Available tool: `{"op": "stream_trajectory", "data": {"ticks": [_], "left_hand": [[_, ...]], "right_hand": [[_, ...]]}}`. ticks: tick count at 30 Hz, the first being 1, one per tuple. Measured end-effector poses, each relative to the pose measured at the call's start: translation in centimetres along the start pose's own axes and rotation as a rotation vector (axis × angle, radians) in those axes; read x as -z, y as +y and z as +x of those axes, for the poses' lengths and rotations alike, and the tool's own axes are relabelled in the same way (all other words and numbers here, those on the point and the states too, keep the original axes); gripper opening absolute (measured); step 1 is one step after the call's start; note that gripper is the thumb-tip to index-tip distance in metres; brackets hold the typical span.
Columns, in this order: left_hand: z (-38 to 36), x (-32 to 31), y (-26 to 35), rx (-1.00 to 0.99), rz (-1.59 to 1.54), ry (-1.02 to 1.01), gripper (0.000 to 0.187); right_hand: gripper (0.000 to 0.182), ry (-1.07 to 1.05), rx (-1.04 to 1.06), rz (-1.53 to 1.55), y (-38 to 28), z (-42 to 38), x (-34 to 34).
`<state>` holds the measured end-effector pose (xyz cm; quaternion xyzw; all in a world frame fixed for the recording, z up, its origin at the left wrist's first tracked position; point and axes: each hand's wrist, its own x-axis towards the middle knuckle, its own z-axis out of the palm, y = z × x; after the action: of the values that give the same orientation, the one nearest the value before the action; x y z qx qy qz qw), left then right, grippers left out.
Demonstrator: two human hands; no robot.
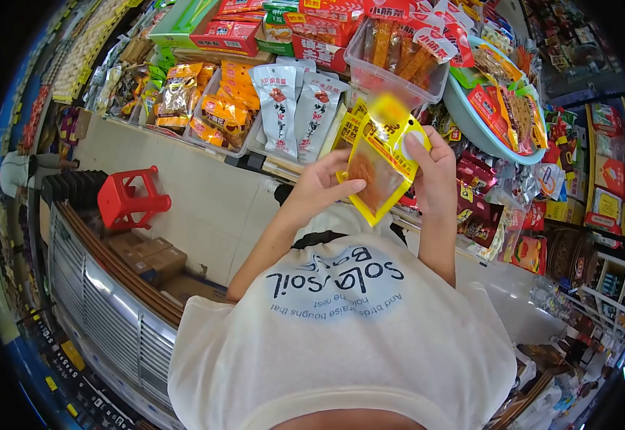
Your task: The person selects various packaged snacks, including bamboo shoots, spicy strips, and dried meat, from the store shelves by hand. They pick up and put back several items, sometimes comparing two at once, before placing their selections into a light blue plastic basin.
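Note:
A yellow snack packet (380, 168) with a see-through window is held up in front of my chest, tilted. My right hand (434, 161) grips its upper right edge, thumb on a white round spot. My left hand (321, 188) is at its left edge, thumb on the front and the other fingers partly behind. More yellow packaging (348, 129) shows just behind the packet; whether it is held too, I cannot tell. Beyond my hands stand a clear plastic tub (427, 92) of red-topped snack packs and white snack pouches (278, 107).
A light blue basin (463, 118) of packets stands at the right, orange packets (230, 107) in a tub at the left. On the floor are a red stool (132, 199) and cardboard boxes (151, 254). A person (15, 173) is at the far left, beyond a metal-slatted unit (104, 283).

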<state>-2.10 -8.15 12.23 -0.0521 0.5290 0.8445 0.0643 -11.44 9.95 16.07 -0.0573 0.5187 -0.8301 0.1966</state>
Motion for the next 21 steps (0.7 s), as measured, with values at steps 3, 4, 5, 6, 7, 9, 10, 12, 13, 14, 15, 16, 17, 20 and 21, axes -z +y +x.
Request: {"op": "stream_trajectory", "data": {"ticks": [3, 4, 5, 6, 7, 9, 10, 12, 13, 14, 15, 16, 17, 20, 21], "left_hand": [[0.2, -0.5, 0.1, 0.078, 0.034, -0.025, 0.044], [0.3, -0.8, 0.1, 0.016, 0.006, 0.067, 0.040], [0.4, -1.0, 0.1, -0.047, -0.023, 0.159, 0.035], [0.6, -1.0, 0.4, -0.046, -0.016, 0.154, 0.035], [0.7, -1.0, 0.6, -0.085, -0.005, 0.203, 0.035], [1.0, -1.2, 1.1, -0.124, 0.012, 0.248, 0.035], [1.0, -1.3, 1.3, -0.125, 0.008, 0.259, 0.035], [1.0, -1.5, 1.3, -0.125, 0.006, 0.267, 0.034], [1.0, -1.5, 1.2, -0.121, 0.001, 0.266, 0.034], [1.1, -1.5, 1.1, -0.116, -0.004, 0.266, 0.033], [1.2, -1.6, 1.1, -0.116, -0.004, 0.265, 0.033], [1.2, -1.6, 1.1, -0.145, -0.001, 0.293, 0.033], [1.2, -1.6, 1.0, -0.175, 0.000, 0.321, 0.032], [1.4, -0.2, 1.4, -0.260, 0.002, 0.506, 0.030], [1.5, 0.7, 1.6, -0.288, -0.004, 0.560, 0.029]], "right_hand": [[0.026, 0.095, -0.006, 0.037, -0.2, -0.1, -0.4], [0.032, 0.160, -0.007, 0.059, -0.3, -0.2, -0.6], [0.039, 0.105, -0.048, 0.009, 0.4, -0.2, 0.5], [0.039, 0.108, -0.042, 0.014, 0.6, -0.4, 0.5], [0.040, 0.029, -0.079, -0.069, 0.7, -0.7, 0.4], [0.041, -0.136, -0.118, -0.249, 1.1, -1.0, 0.6], [0.041, -0.133, -0.113, -0.246, 1.4, -1.0, 0.4], [0.038, -0.125, -0.023, -0.247, 2.0, -1.1, -0.4], [0.038, -0.123, -0.020, -0.246, 2.0, -1.0, -0.5], [0.037, -0.109, -0.021, -0.242, 2.0, -0.9, -0.5], [0.035, -0.095, -0.024, -0.238, 2.0, -0.8, -0.5], [0.035, -0.094, -0.024, -0.238, 2.0, -0.7, -0.2], [0.033, -0.092, -0.065, -0.311, 2.0, -0.6, 0.3], [0.028, -0.020, 0.018, -0.566, 1.9, 0.2, 1.1], [0.026, 0.052, 0.150, -0.744, 1.9, 0.4, 1.3]]}}
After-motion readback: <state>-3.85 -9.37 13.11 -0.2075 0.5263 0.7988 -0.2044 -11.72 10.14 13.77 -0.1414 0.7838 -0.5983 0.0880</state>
